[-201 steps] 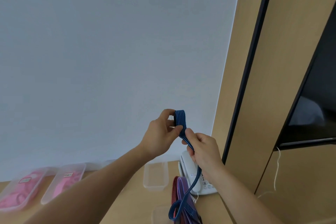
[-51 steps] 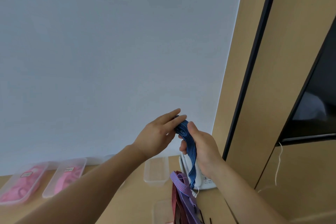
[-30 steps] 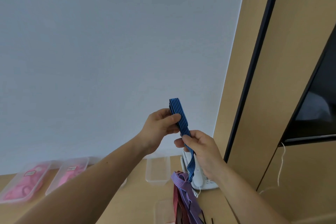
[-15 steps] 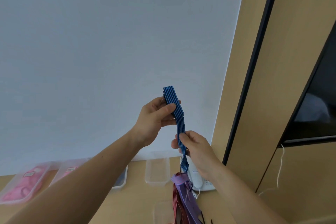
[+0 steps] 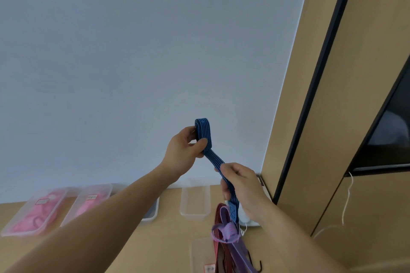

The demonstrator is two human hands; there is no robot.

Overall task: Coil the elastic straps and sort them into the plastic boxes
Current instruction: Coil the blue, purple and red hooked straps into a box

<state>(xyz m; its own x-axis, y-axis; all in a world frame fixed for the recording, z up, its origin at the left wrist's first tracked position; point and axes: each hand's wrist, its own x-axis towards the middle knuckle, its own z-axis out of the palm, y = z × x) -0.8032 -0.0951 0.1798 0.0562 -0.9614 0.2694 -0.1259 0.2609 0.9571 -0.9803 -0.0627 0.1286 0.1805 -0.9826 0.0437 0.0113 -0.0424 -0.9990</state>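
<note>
Blue strap point(image 5: 203, 133) held up above bench point(image 5: 168, 239). Left hand point(image 5: 185, 150) pinches its coiled loop between thumb and fingers. Right hand point(image 5: 240, 186) grips the tail lower down. Pink-filled boxes point(image 5: 35, 213) at far left; empty box point(image 5: 195, 201) at centre.

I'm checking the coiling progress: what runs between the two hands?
In the head view, a straight stretch of the blue strap runs from the left hand, pinching its coil, down to the right hand gripping it.
</note>
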